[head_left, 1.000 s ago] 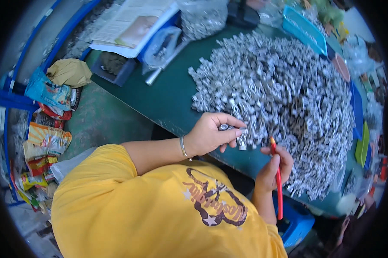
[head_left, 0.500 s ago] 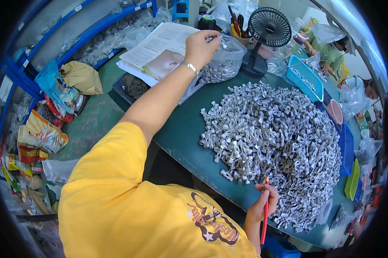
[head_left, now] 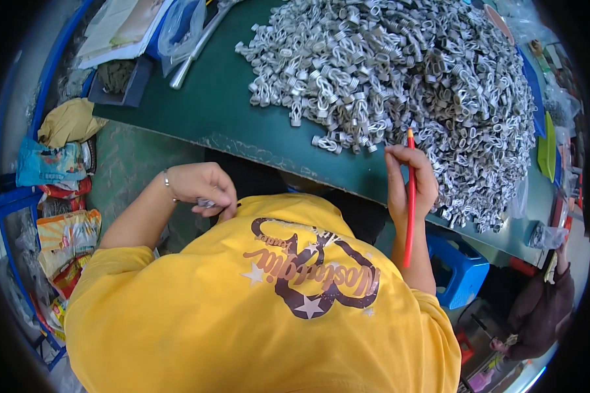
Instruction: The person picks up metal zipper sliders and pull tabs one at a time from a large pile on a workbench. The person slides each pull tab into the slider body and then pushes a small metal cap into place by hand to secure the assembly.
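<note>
My left hand (head_left: 206, 187) is curled in front of my body, off the table's near edge, with a small grey metal piece (head_left: 206, 203) showing under its fingers. My right hand (head_left: 414, 183) is beside the pile's near edge. It holds a slim red pencil-like stick (head_left: 411, 209) upright, its orange tip pointing to the far side. A large heap of small silvery metal loop-shaped pieces (head_left: 373, 72) covers much of the green table (head_left: 210, 111); a few lie loose at its near edge.
At the far left are papers (head_left: 121, 33), a dark tray (head_left: 138, 82) with cloth in it, and a clear plastic bag (head_left: 181, 29). A blue stool (head_left: 462, 268) stands under the table at right. Bags and packets (head_left: 66, 242) lie on the left. Another person (head_left: 543, 308) is at far right.
My left hand has come back from beside the plastic bag and papers to the front of my body. The view has tilted down toward me. My right hand still holds the red stick.
</note>
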Demonstrator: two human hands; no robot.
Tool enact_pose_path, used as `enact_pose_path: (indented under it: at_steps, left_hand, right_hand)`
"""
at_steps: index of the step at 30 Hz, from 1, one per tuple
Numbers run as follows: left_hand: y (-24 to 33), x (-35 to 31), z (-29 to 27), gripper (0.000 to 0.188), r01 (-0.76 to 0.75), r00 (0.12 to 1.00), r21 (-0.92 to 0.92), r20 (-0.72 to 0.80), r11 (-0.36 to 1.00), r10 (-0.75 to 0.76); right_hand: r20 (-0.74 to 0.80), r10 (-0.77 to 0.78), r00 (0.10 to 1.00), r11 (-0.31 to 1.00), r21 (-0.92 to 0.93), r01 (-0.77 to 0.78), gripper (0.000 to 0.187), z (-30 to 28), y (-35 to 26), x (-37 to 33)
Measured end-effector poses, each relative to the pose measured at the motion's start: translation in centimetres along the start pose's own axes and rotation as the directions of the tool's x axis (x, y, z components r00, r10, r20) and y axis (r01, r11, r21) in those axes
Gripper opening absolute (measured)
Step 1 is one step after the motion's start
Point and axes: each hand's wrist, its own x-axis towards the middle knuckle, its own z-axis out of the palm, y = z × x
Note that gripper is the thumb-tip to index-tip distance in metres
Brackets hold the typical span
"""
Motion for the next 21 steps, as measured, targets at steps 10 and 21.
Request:
enact_pose_path:
  at_steps: [10,21]
  left_hand:
    - [-4.6,16.9,-2.4,0.035,-0.002,0.877,-0.203,-0.472,0.979,-0.096]
    - [-3.2,13.9,-0.6,0.038,0.190,0.873,0.869,-0.363,0.458,0.327]
  right_hand:
    - [-0.022,-0.074,0.997,0.995,-0.067,0.073,0.019,1.9,0.0,1.0]
    - [-0.037,-0.270,0.962,0.940,-0.228,0.255,0.034,4.2,0.6,2.4]
